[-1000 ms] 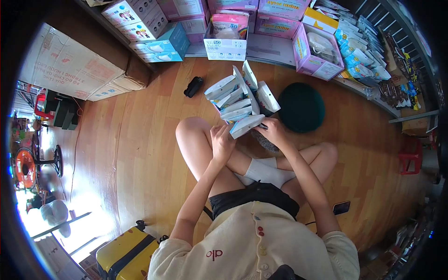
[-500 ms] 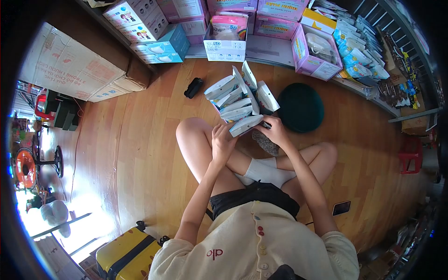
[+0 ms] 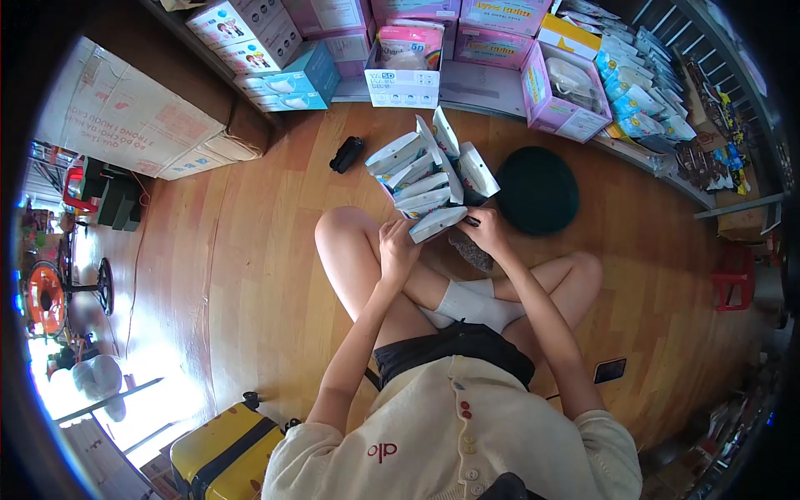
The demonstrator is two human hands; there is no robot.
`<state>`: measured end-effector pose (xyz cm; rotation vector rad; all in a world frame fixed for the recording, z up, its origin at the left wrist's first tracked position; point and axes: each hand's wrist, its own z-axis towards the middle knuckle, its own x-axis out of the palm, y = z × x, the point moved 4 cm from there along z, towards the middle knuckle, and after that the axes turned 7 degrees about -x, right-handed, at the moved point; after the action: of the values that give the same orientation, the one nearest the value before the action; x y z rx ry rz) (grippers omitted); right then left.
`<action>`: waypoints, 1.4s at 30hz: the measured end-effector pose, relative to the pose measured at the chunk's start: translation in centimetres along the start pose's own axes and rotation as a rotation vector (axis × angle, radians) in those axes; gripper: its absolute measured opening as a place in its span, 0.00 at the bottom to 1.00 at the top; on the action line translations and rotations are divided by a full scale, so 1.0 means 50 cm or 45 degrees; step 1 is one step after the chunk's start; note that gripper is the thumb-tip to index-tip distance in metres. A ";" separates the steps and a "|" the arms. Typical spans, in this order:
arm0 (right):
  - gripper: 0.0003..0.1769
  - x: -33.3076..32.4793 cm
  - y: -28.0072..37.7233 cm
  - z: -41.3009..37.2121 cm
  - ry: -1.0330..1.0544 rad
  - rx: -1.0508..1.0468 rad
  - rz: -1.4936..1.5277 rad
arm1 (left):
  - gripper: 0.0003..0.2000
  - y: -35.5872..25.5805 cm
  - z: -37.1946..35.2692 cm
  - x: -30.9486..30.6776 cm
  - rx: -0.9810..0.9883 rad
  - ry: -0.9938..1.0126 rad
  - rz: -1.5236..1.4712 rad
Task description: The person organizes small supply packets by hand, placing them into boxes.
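The person is sitting cross-legged on the floor. Both hands are closing on one white packet. The left hand is gripping its left end and the right hand is gripping its right end. So the packet is lying sideways between them, with its right end tipping up a little. It is hanging just above the legs, right beside the pile of packets farther out. Neither hand is nearer.

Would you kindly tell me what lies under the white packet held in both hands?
Beneath the white packet, a grey speckled thing shows; the packet and the right hand cover its upper part.
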<state>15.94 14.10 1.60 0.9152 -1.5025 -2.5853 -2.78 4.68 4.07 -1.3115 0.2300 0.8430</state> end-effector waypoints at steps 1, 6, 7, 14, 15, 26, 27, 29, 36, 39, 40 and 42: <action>0.10 -0.007 0.010 0.003 0.052 0.032 -0.010 | 0.19 -0.005 0.004 -0.003 0.011 0.012 -0.002; 0.11 -0.056 0.052 0.004 0.157 0.131 0.075 | 0.21 -0.032 0.018 -0.046 -0.043 0.078 -0.288; 0.11 -0.073 0.045 -0.005 0.054 0.137 0.099 | 0.21 -0.070 0.025 -0.073 0.076 0.010 -0.187; 0.25 -0.064 -0.058 -0.074 -0.015 0.551 0.112 | 0.10 -0.063 0.056 -0.042 0.268 0.212 -0.018; 0.27 -0.047 -0.050 -0.075 0.009 0.656 0.216 | 0.10 -0.068 0.060 -0.037 0.289 0.220 -0.021; 0.20 0.009 -0.093 -0.059 -0.131 0.709 0.233 | 0.16 -0.037 0.134 -0.123 0.096 -0.238 -0.024; 0.18 -0.008 -0.114 -0.066 0.022 0.810 0.151 | 0.17 -0.033 0.136 -0.123 0.117 -0.187 0.008; 0.18 -0.049 -0.172 -0.083 0.154 0.772 0.042 | 0.18 -0.020 0.136 -0.108 0.068 -0.060 -0.090; 0.17 -0.191 -0.069 -0.111 0.148 0.615 -0.092 | 0.22 -0.009 0.060 -0.006 -0.342 0.552 -0.354; 0.16 -0.262 0.024 -0.133 -0.002 0.616 -0.199 | 0.23 -0.065 0.045 -0.056 0.040 -0.144 -0.109; 0.17 -0.290 0.038 -0.150 -0.269 0.649 -0.113 | 0.23 -0.103 0.033 -0.070 0.042 -0.134 -0.110; 0.18 -0.310 0.046 -0.187 -0.540 0.697 -0.033 | 0.28 -0.183 -0.017 -0.089 0.332 -0.139 0.007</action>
<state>32.74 10.03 7.42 0.3983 -2.3950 -2.5316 0.42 1.90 13.40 -1.0192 0.2481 0.8557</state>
